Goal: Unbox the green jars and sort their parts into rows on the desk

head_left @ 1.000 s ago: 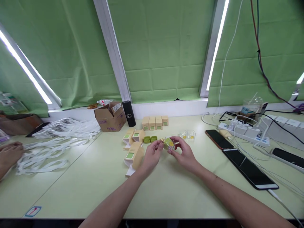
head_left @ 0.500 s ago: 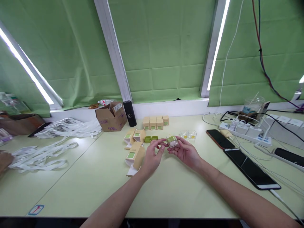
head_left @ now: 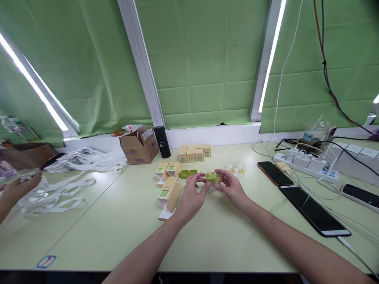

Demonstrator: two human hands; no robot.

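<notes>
Between my two hands, above the table, is a small green square container [head_left: 212, 178] with a yellowish spot on its side. My left hand [head_left: 191, 196] grips it from the left with thumb and fingers. From the other side, my right hand [head_left: 233, 188] pinches it. Just beyond my left fingers sit two green square lids [head_left: 188, 173]. Two clear square cups [head_left: 235, 168] with yellow at their bottoms stand past my right hand. Opened kraft boxes [head_left: 169, 193] with green labels lie left of my left hand, and several closed kraft boxes [head_left: 194, 153] stand in a row farther back.
A cardboard carton [head_left: 139, 146] and a black cylinder [head_left: 162, 142] stand at the back. White straps [head_left: 85, 159] are piled at left, where another person's hand [head_left: 19, 189] reaches in. Phones [head_left: 314, 209], a power strip [head_left: 306, 167] and cables lie at right.
The container has been turned so that more of its green surface faces me, and both hands have shifted their hold. Another person's hand has come in at the left over the straps.
</notes>
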